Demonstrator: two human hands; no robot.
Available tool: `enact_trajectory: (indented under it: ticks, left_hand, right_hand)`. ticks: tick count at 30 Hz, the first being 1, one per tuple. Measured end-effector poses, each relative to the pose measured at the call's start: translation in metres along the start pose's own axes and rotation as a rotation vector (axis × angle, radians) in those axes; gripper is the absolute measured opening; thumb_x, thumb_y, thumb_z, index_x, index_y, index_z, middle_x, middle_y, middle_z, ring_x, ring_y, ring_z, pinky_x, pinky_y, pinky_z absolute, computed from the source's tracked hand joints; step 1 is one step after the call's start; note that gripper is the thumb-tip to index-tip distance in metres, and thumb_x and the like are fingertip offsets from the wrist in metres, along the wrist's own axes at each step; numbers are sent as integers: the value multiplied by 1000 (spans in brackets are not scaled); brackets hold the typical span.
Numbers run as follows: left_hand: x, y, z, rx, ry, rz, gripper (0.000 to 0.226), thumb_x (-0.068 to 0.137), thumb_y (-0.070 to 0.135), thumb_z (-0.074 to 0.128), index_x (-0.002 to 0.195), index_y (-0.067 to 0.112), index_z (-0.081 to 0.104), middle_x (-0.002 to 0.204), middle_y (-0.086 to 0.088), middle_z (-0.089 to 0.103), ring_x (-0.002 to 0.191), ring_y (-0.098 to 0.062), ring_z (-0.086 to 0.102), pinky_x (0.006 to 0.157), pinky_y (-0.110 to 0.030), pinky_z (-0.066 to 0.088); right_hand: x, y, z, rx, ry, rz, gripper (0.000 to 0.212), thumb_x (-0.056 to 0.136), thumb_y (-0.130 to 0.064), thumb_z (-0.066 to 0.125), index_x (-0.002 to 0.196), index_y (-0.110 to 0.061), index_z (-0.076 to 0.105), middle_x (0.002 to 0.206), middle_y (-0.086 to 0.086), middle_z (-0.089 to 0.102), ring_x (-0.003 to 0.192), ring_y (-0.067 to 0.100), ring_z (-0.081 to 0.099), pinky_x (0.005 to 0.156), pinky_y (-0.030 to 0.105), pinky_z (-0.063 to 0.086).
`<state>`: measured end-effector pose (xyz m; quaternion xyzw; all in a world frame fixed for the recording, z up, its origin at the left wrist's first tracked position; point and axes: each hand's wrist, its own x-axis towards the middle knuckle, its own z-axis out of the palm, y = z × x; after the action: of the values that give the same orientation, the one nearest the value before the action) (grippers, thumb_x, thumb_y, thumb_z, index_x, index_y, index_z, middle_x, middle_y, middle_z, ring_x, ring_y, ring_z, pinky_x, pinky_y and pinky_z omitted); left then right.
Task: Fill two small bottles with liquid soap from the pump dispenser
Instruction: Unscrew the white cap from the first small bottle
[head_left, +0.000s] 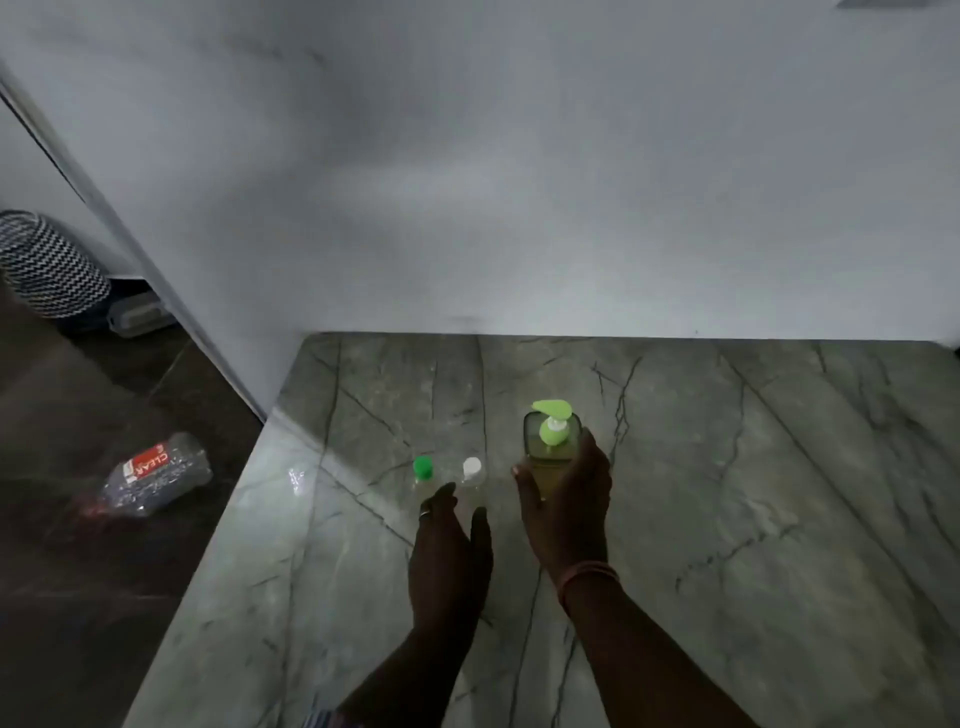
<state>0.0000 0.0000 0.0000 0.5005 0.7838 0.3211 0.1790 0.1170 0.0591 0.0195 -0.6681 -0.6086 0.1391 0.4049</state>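
While capped, dispenser (551, 441) against right hand (566, 499)

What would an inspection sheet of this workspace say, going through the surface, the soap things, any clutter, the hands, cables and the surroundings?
Surface: grey veined marble counter, glossy, set against a pale wall.
Job's things: pump dispenser with green pump, upright; green-capped small bottle and white-capped small bottle upright to its left, both capped.
Clutter: nothing seen on the counter.
Hands: right hand wraps the dispenser's body; left hand, fingers straight, reaches toward the two bottles, contact unclear.
Cables: nothing seen.
Surroundings: crushed plastic bottle lying on the dark floor at left; zigzag-patterned basket further back.
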Motion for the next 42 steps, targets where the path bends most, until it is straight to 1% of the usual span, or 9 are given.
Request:
enact_trajectory:
  ticks: [3, 8, 11, 14, 17, 21, 25, 32, 42]
  left_hand:
    - [9, -7, 14, -55, 50, -82, 67, 94, 53, 69, 149, 24, 46, 145, 1, 60, 107, -17, 71, 86, -39, 60]
    - [25, -13, 32, -129, 98, -72, 71, 89, 63, 70, 150, 35, 47, 143, 11, 63, 118, -14, 66, 85, -30, 46]
    - [30, -25, 45, -172, 137, -17, 59, 90, 58, 72, 143, 41, 52, 137, 14, 65, 114, -13, 67, 86, -29, 47]
    - [33, -34, 53, -215, 151, 59, 55, 91, 57, 72, 140, 41, 53, 131, 17, 66, 99, -11, 71, 85, -34, 56]
    - [35, -39, 57, -227, 174, 121, 51, 90, 56, 73, 135, 41, 55, 123, 22, 64, 91, -9, 70, 81, -37, 58]
    - [34, -46, 61, -240, 222, 210, 47, 88, 55, 75, 128, 36, 60, 121, 19, 67, 95, -5, 67, 75, -31, 49]
    - [32, -46, 58, -202, 244, 269, 42, 88, 53, 74, 123, 32, 63, 118, 13, 69, 102, -11, 65, 75, -30, 42]
    - [-13, -55, 32, -258, 270, 281, 39, 88, 51, 74, 120, 29, 64, 114, 11, 70, 97, -12, 62, 74, -30, 39]
    - [-89, -90, -23, -299, 222, 228, 45, 89, 48, 74, 122, 20, 65, 114, 5, 73, 97, -16, 66, 72, -31, 44]
  right_hand:
    - [1, 8, 18, 177, 38, 30, 95, 80, -40, 72, 149, -18, 11, 147, 9, 29, 134, 24, 32, 105, 40, 38]
    - [4, 26, 42, 329, 142, 2, 99, 78, -38, 75, 150, -24, 9, 154, 0, 20, 138, 8, 23, 102, 2, 23]
    - [4, 37, 58, 335, 209, 14, 99, 75, -40, 77, 148, -23, 12, 150, 1, 29, 135, 13, 34, 103, 15, 37]
    - [1, 45, 71, 346, 263, 18, 94, 73, -42, 78, 143, -25, 19, 137, 1, 43, 118, 16, 51, 87, 21, 51]
    - [0, 51, 76, 362, 295, -12, 92, 71, -46, 78, 140, -25, 21, 133, -1, 46, 113, 12, 52, 81, 12, 46]
    - [-1, 56, 75, 337, 360, -69, 85, 70, -47, 78, 134, -24, 27, 129, -1, 50, 110, 14, 54, 84, 24, 50]
    - [-9, 53, 71, 328, 367, -98, 78, 68, -47, 78, 126, -23, 32, 122, -1, 54, 101, 15, 58, 78, 23, 47]
    - [-60, 38, 42, 332, 335, -84, 74, 65, -50, 77, 116, -25, 30, 114, 0, 58, 95, 21, 61, 74, 25, 42]
    - [-161, 24, -25, 332, 321, -150, 72, 61, -55, 77, 110, -29, 30, 102, -9, 51, 85, 13, 55, 71, 26, 47]
